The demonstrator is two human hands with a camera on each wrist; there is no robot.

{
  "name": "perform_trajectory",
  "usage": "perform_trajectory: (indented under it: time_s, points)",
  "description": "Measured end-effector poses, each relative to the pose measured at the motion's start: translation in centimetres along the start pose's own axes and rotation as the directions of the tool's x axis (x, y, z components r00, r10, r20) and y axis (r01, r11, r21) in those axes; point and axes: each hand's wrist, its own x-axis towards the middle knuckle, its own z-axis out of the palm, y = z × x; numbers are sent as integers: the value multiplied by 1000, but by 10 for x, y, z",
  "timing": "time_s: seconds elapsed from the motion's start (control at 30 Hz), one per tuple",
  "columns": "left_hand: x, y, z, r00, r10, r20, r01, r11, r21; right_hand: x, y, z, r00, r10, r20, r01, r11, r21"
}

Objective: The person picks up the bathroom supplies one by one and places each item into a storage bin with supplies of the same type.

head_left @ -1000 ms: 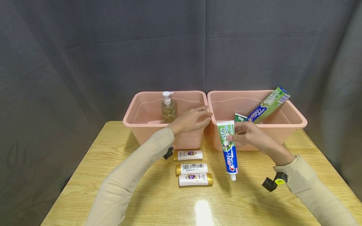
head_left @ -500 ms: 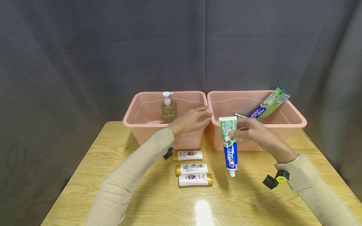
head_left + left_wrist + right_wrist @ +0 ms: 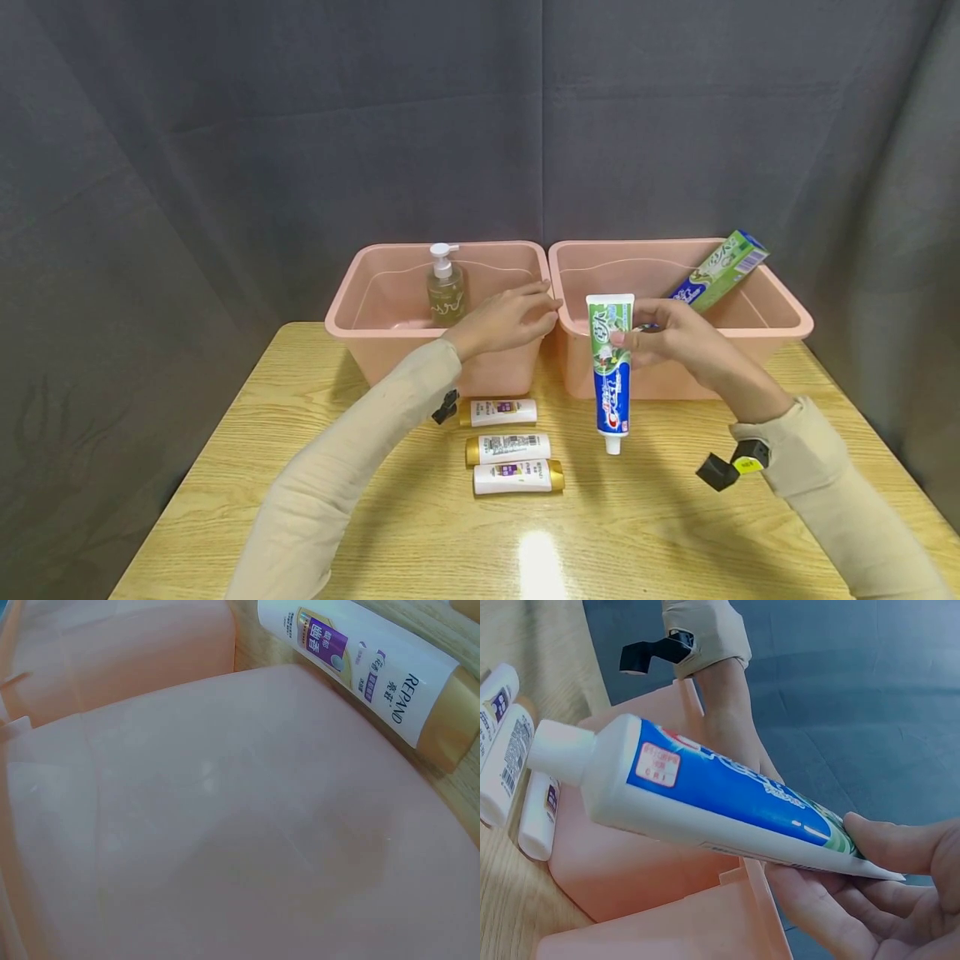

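Note:
My right hand [image 3: 671,337] pinches the flat tail of a green and blue toothpaste tube [image 3: 612,379], thumb on its face. The tube hangs cap down in front of the right pink bin [image 3: 757,362], clear of the table. In the right wrist view the tube [image 3: 720,799] shows its white cap, with the thumb [image 3: 900,844] on one side and fingers beneath. Over the left pink bin [image 3: 360,329], my left hand [image 3: 510,321] rests at the rim beside the other bin, fingers loosely bent. The left wrist view shows only bin wall [image 3: 187,825] and a bottle [image 3: 375,671].
A pump bottle [image 3: 447,296] stands in the left bin. A toothpaste box [image 3: 720,267] leans out of the right bin. Three white bottles with gold caps lie before the bins: the nearest bottle [image 3: 513,477], the middle bottle [image 3: 510,450] and the farthest bottle [image 3: 504,412].
My right hand has lifted the toothpaste tube slightly higher and farther toward the right bin. The small green tube in that bin is now hidden behind it. My left hand stays put.

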Motion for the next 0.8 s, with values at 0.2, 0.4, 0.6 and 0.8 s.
perform_trajectory:
  time_s: [0.2, 0.4, 0.6, 0.8]
  points:
    - [0, 0, 0, 1000, 2, -1, -2, 1000, -3, 1, 1, -2, 1000, 15, -8, -15, 1000, -3]
    - [1, -1, 0, 1000, 0, -1, 0, 1000, 3, 1, 1, -5, 1000, 9, -6, -8, 999, 34]
    - [1, 0, 0, 1000, -2, 4, 2, 1000, 9, 3, 1, -8, 1000, 17, -21, -15, 995, 95]
    - [1, 0, 0, 1000, 2, -1, -2, 1000, 7, 3, -3, -12, 998, 8, -67, 1, 992, 129]
